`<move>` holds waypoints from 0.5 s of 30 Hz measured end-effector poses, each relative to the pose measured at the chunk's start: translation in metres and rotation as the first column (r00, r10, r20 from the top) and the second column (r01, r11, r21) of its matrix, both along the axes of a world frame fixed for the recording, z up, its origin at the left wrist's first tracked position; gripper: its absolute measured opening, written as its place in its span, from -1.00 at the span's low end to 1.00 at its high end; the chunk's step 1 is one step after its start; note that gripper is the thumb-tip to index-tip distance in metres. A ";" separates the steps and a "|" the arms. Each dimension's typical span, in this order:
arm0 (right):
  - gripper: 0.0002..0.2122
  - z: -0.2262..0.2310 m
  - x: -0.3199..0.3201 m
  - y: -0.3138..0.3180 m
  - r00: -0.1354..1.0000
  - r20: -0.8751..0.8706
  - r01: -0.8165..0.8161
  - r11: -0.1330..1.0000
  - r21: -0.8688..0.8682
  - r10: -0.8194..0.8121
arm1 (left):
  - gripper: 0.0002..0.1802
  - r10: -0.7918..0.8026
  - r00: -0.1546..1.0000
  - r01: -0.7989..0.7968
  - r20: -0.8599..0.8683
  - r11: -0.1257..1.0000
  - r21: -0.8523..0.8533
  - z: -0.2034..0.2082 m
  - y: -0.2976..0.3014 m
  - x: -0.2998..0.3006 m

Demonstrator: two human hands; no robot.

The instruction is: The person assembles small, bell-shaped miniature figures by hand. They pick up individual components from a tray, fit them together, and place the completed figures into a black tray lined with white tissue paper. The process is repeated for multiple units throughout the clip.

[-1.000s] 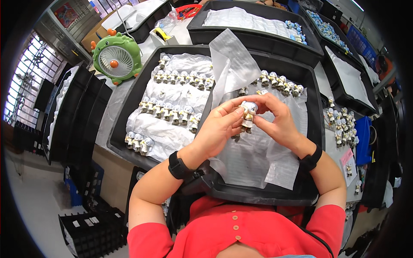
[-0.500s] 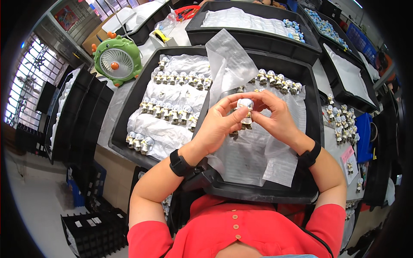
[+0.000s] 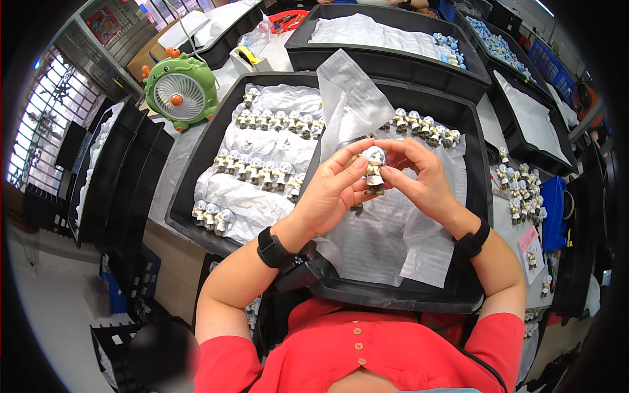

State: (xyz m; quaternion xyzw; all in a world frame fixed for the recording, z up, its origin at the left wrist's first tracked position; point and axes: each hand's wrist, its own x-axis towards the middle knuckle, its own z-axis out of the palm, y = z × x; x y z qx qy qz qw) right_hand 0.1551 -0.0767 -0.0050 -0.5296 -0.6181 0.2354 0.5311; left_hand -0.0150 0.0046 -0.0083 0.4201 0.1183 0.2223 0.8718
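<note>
Between my two hands is a small figurine (image 3: 374, 169) with pale hair, a white and gold outfit and dark boots, held upright with its front toward me. My left hand (image 3: 335, 187) pinches it from the left, thumb near its head. From the other side my right hand (image 3: 420, 175) closes on it with thumb and fingertips. Both are above a black tray (image 3: 393, 296) lined with translucent sheeting (image 3: 373, 242). Similar figurines (image 3: 426, 126) stand in a row at the tray's far right. More rows of figurines (image 3: 252, 167) lie on white wrapping in the left half.
A green fan (image 3: 180, 92) stands at the far left beside a tape dispenser (image 3: 252, 60). Behind are another black tray (image 3: 393, 56) and a red basket (image 3: 286, 21). Loose figurines (image 3: 521, 190) and a blue bin (image 3: 555, 213) sit to the right.
The figurine has turned in my fingers, so its face and front now show more plainly. My hands stay in nearly the same place.
</note>
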 end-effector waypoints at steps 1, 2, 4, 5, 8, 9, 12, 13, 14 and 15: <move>-0.66 0.001 -0.001 -0.001 1.000 -0.015 0.004 1.000 -0.005 -0.004 | -0.52 0.004 1.000 -0.004 0.003 1.000 0.003 0.001 0.000 -0.001; -0.67 0.001 -0.001 -0.001 1.000 -0.030 0.007 1.000 -0.011 -0.007 | -0.52 0.009 1.000 -0.009 0.005 1.000 0.006 0.002 0.000 -0.002; -0.64 -0.002 0.001 0.000 0.999 -0.037 -0.018 1.000 0.012 0.019 | -0.53 0.023 1.000 -0.023 0.002 1.000 -0.007 0.002 0.000 -0.001; -0.63 -0.003 0.002 0.000 0.999 -0.040 -0.031 0.999 0.024 0.032 | -0.53 0.031 1.000 -0.031 0.000 0.999 -0.013 0.003 0.000 -0.001; -0.52 0.005 0.002 -0.001 0.993 0.094 -0.067 0.998 0.000 0.066 | -0.53 0.038 0.999 -0.038 0.011 0.999 0.005 -0.001 0.004 -0.002; -0.47 0.005 0.002 -0.001 0.992 0.098 -0.083 0.996 -0.008 0.084 | -0.52 0.032 0.999 -0.032 0.014 0.999 0.007 -0.002 0.004 -0.002; -0.34 0.001 0.001 -0.002 0.985 0.124 -0.121 0.993 -0.015 0.121 | -0.52 0.024 0.999 -0.024 0.028 1.000 -0.002 -0.002 0.003 -0.001; -0.31 0.000 0.000 -0.002 0.982 0.145 -0.125 0.992 -0.004 0.124 | -0.51 0.029 0.999 -0.028 0.036 0.999 -0.016 0.001 0.002 0.000; -0.29 -0.001 0.000 -0.002 0.978 0.165 -0.129 0.992 0.007 0.126 | -0.50 0.034 0.998 -0.033 0.045 0.999 -0.031 0.002 0.001 0.001; -0.28 -0.002 -0.001 -0.001 0.979 0.164 -0.125 0.992 -0.001 0.124 | -0.51 0.029 0.999 -0.028 0.041 0.999 -0.020 0.002 0.002 0.001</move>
